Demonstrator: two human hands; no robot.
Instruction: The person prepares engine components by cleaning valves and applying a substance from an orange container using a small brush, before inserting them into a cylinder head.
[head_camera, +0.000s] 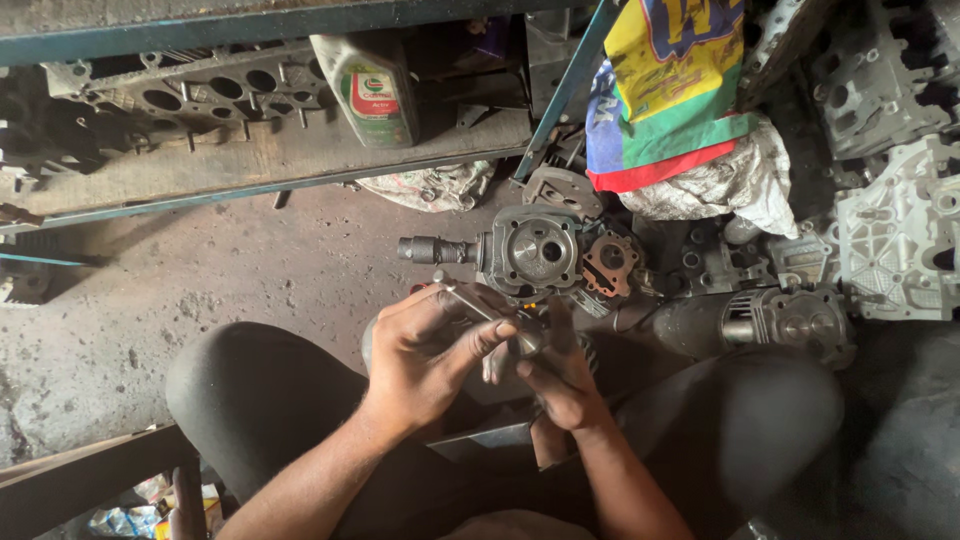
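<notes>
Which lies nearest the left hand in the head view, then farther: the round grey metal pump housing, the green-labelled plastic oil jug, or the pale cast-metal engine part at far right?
From the left hand:
1. Round grey metal pump housing, just above the hand on the floor.
2. Green-labelled plastic oil jug, up on the wooden shelf.
3. Pale cast-metal engine part, far right edge.

Both forearms are extended forward from the lower edge of the view and are converged at centre, between two raised, bent knees clad in dark fabric. The left hand is held palm-down, wrist slightly flexed, with the fingers curled inward and the thumb pressed against them in a closed pinch. The right hand is positioned just beside it, touching at the fingertips, its fingers partly curled. Dark grime is observed on both hands.
</notes>
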